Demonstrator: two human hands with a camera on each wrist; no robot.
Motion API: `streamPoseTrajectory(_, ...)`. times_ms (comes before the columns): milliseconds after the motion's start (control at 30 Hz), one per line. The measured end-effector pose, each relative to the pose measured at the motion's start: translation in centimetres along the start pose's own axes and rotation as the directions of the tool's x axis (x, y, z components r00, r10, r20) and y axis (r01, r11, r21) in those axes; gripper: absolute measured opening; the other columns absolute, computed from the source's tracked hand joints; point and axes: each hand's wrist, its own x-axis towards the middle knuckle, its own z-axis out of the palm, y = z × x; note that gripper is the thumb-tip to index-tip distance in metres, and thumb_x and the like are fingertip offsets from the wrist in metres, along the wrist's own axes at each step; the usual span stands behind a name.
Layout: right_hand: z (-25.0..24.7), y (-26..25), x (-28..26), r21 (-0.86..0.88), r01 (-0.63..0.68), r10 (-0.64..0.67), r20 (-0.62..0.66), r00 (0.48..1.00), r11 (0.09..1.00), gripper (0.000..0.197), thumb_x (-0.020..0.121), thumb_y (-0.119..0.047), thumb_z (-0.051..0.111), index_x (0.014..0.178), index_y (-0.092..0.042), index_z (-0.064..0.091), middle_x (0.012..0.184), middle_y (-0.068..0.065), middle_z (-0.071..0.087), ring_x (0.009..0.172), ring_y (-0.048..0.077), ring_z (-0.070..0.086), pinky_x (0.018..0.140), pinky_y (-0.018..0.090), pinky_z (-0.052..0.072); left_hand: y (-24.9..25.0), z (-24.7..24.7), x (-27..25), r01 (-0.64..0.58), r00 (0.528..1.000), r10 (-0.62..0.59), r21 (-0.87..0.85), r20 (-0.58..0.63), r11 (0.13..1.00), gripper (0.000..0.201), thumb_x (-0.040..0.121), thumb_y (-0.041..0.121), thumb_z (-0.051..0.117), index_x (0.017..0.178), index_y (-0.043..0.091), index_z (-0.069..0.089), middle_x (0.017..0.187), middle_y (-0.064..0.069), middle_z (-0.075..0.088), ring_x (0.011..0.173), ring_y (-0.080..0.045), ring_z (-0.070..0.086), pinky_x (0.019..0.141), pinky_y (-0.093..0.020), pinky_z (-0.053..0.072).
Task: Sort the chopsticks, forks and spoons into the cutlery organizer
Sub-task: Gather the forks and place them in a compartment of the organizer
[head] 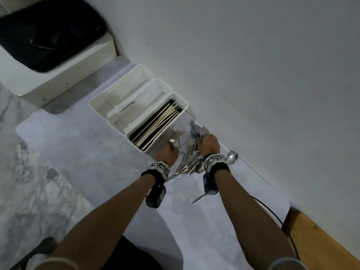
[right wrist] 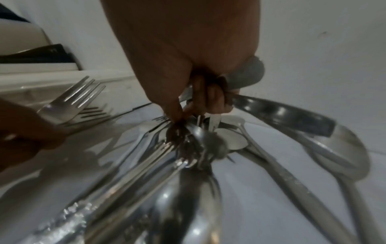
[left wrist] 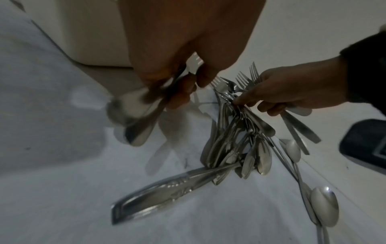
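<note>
Head view: right hand (head: 208,144) clamps a bundle of forks and spoons (head: 190,159) just right of the organizer (head: 116,103); left hand (head: 169,152) grips several pieces (left wrist: 144,115). Chopsticks (head: 155,124) sit in its nearest compartment.

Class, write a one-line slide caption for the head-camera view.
Both hands, left and right, grip mixed forks and spoons beside a white organizer whose nearest compartment holds chopsticks.
</note>
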Motion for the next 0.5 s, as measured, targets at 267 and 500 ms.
streamPoseTrajectory(267,0.1,3.9,-4.8,0.141,-0.051,0.044,0.049,0.998,0.989,0.024,0.096,-0.017,0.041,0.116,-0.003,0.043,0.091,0.019,0.067,0.083,0.037,0.066,0.066,0.036,0.046,2.4,2.3,0.8,-0.027,0.995,0.022,0.055,0.094,0.998,0.015,0.080,0.029,0.060,0.078,0.015,0.064,0.074,-0.003,0.068,0.075,-0.028,0.065,0.065,-0.029,0.051)
streamPoseTrajectory(500,-0.1,8.8,-8.1,0.297,-0.272,0.288,-0.010,0.958,0.915,0.019,0.096,-0.022,0.042,0.097,-0.010,0.057,0.088,0.017,0.069,0.083,0.036,0.065,0.072,0.036,0.050,4.2,3.3,-0.3,-0.059,0.998,0.055,0.187,0.028,0.981,0.020,0.083,0.022,0.056,0.078,0.007,0.066,0.081,-0.012,0.069,0.070,-0.028,0.059,0.064,-0.031,0.049)
